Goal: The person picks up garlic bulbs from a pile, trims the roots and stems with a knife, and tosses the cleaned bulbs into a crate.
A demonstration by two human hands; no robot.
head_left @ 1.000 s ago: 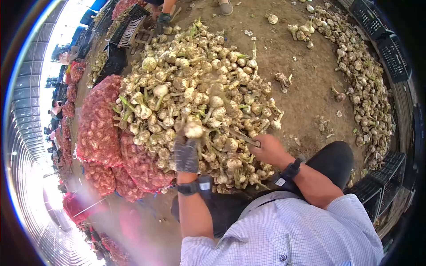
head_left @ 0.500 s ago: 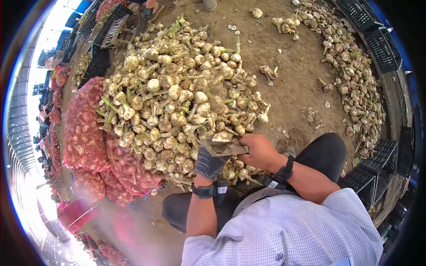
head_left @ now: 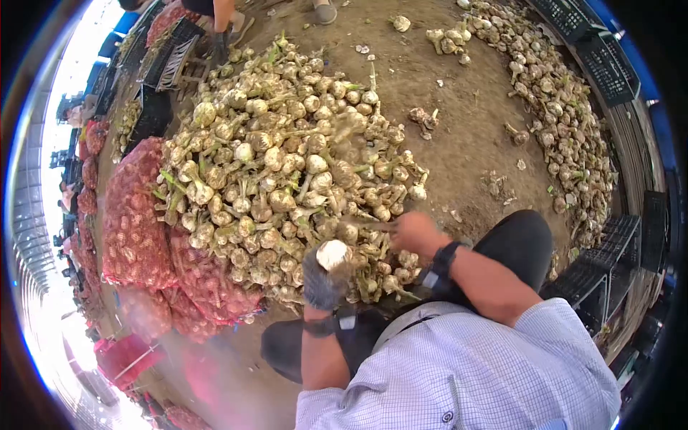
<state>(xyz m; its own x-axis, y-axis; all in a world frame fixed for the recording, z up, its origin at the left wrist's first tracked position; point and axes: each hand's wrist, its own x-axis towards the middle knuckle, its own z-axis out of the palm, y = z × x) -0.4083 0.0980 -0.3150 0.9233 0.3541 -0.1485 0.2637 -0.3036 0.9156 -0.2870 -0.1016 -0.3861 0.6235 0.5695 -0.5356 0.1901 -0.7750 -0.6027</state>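
Left hand (head_left: 320, 281) in a dark glove, fingers wrapped tight around one white garlic bulb (head_left: 333, 254), right at the near edge of the big garlic pile (head_left: 287, 165). Right hand (head_left: 413, 233) bare and blurry, closed around a thin knife (head_left: 369, 224) just beside the bulb, low against the same pile. Red mesh sacks (head_left: 140, 215) of garlic left of the pile, a long row of garlic (head_left: 573, 122) far to its right, black crates (head_left: 595, 43) past that.
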